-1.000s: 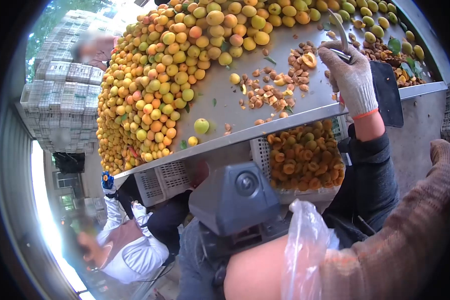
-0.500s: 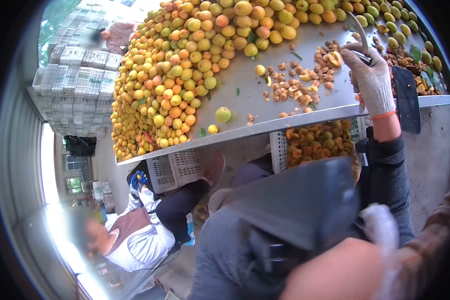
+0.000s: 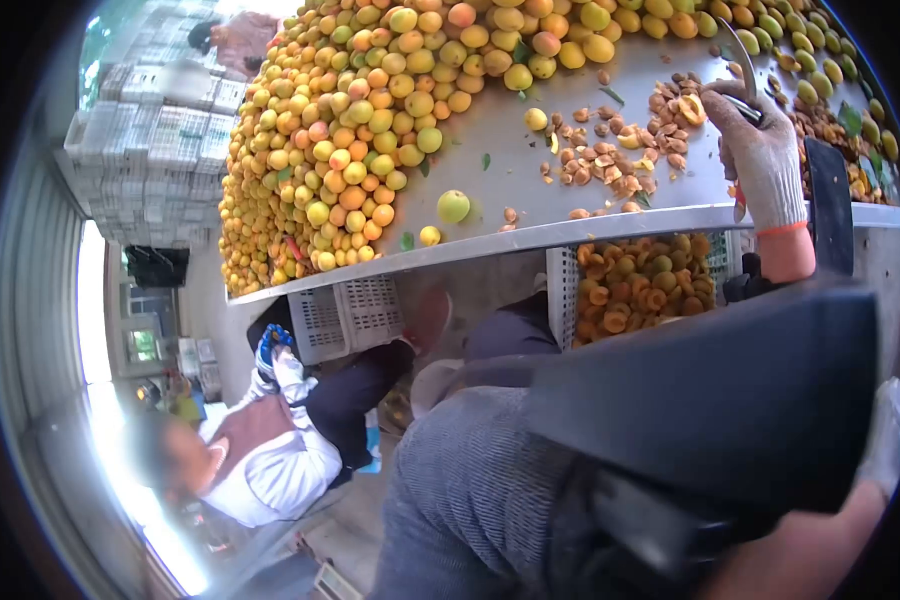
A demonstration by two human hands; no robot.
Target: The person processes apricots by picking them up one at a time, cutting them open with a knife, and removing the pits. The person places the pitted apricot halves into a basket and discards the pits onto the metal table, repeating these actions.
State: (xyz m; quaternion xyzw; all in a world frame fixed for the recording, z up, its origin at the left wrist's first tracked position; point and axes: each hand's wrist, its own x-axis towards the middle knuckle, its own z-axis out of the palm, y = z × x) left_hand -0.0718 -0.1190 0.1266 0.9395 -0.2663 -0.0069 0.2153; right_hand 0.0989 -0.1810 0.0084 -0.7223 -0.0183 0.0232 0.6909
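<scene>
My right hand (image 3: pixel 755 150), in a dirty white knit glove with an orange cuff, is closed around a curved knife (image 3: pixel 743 55). Its blade points up; a red bit shows below the fist. The hand is above the metal table (image 3: pixel 530 215), beside brown fruit stones (image 3: pixel 610 165) and an opened apricot (image 3: pixel 690 108). My left hand (image 3: pixel 888 440), also in a white glove, is at the lower right edge, its bare forearm crossing the bottom. Its fingers are hidden. A large dark, blurred object (image 3: pixel 710 390) fills the space near it; I cannot make out what it is.
Apricots (image 3: pixel 350 130) are heaped on the table's left and back. Below its edge stands a crate of opened apricots (image 3: pixel 640 285). A black flat piece (image 3: pixel 830 205) hangs at the edge. A seated person (image 3: pixel 270 440) in blue gloves is at left, near white crates (image 3: pixel 345 318).
My left hand and the dark object have moved right. My right hand, still gripping the knife, sits slightly farther right and lower in view. The whole view has shifted a little.
</scene>
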